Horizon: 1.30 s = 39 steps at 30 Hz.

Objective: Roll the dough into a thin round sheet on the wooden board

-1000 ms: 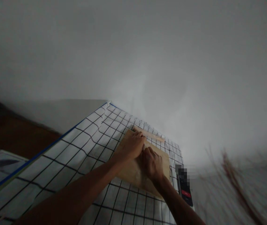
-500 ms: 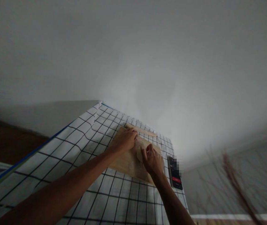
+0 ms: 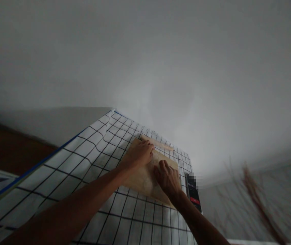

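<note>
From afar I see left grip [image 3: 144, 149] and right grip [image 3: 168, 176] curled over a wooden board [image 3: 136, 178], pale dough-like patch [image 3: 157, 157] between them (grasping it? I can't tell); pressing seems underway, next move needing even pressure

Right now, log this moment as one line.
left hand: by far edge of board | right hand: over board, fingers curled | wooden rod: beyond board | phone: right of board

wooden board [image 3: 140, 180] | pale, rectangular | flat on grid-patterned cloth [image 3: 81, 153]
</note>
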Tool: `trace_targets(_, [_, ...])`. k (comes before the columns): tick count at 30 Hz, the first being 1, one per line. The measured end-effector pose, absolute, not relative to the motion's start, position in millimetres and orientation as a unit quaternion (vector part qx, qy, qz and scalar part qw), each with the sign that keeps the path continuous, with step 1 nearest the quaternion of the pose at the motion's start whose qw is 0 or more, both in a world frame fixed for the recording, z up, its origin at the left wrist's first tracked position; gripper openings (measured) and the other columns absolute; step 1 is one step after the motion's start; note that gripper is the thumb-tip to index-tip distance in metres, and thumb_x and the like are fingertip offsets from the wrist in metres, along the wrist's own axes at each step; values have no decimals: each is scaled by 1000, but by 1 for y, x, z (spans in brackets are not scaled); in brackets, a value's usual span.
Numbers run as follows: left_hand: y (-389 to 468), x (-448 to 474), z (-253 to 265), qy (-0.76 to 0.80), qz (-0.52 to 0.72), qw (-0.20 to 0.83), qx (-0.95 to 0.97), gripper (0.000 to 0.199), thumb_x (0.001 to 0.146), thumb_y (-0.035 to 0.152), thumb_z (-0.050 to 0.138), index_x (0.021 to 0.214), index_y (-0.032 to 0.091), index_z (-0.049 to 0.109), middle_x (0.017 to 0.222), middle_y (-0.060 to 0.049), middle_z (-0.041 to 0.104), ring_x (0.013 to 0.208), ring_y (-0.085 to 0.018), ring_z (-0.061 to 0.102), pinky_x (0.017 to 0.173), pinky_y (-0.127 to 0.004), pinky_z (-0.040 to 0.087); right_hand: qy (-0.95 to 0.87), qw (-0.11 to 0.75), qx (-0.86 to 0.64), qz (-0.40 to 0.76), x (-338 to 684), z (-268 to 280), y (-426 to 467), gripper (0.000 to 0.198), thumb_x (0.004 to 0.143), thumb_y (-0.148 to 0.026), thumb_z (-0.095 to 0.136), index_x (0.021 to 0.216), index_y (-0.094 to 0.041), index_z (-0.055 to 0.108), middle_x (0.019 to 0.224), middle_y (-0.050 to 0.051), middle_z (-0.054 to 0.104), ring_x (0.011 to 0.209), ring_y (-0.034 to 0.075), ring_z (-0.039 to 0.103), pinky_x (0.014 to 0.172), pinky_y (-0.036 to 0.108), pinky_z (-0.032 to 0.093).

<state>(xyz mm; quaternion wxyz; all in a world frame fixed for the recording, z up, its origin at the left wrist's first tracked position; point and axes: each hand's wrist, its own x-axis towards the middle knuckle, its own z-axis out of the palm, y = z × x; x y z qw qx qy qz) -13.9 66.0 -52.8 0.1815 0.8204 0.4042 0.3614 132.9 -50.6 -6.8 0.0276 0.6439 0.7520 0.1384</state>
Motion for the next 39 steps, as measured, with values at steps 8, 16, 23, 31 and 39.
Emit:
trace_targets(8, [65, -10, -56, 411, 354, 168, 823, 20, 87, 15, 55, 102, 20, 67, 111, -10, 64, 113, -27, 56, 102, -40, 41, 751, -45, 656, 61, 130, -22, -21, 28, 104, -40, 38, 98, -20, 57, 86, 6, 69, 63, 17, 58, 55, 30, 24])
trace_targets(16, [66, -13, -56, 410, 371, 153, 819, 15, 92, 20, 53, 96, 20, 67, 109, -9, 65, 107, -24, 60, 96, -37, 43, 744, -120, 657, 20, 152, 3, -30, 39, 108, -41, 22, 115, -20, 53, 92, 6, 67, 79, 20, 65, 63, 27, 40])
trace_targets(23, [69, -12, -57, 396, 375, 150, 825, 16, 86, 14, 58, 94, 21, 69, 108, -8, 66, 107, -25, 60, 96, -38, 44, 706, 58, 682, 183, 135, 11, -39, 36, 106, -45, 29, 117, -25, 58, 112, 10, 60, 77, 19, 62, 57, 27, 41])
trace_targets(31, [69, -13, -58, 392, 377, 145, 827, 14, 84, 14, 60, 93, 20, 68, 107, -8, 66, 105, -24, 61, 95, -37, 45, 666, 43, 728, 158, 132, -3, -22, 54, 105, -55, 23, 130, -17, 51, 111, 16, 66, 80, 23, 69, 68, 32, 47])
trace_targets(39, [71, -6, -62, 403, 370, 148, 823, 12, 88, 17, 57, 93, 19, 68, 109, -10, 67, 108, -25, 59, 96, -37, 43, 669, 85, 723, 149, 140, -5, -10, 54, 105, -54, 22, 135, -18, 49, 108, 18, 71, 87, 26, 71, 73, 36, 48])
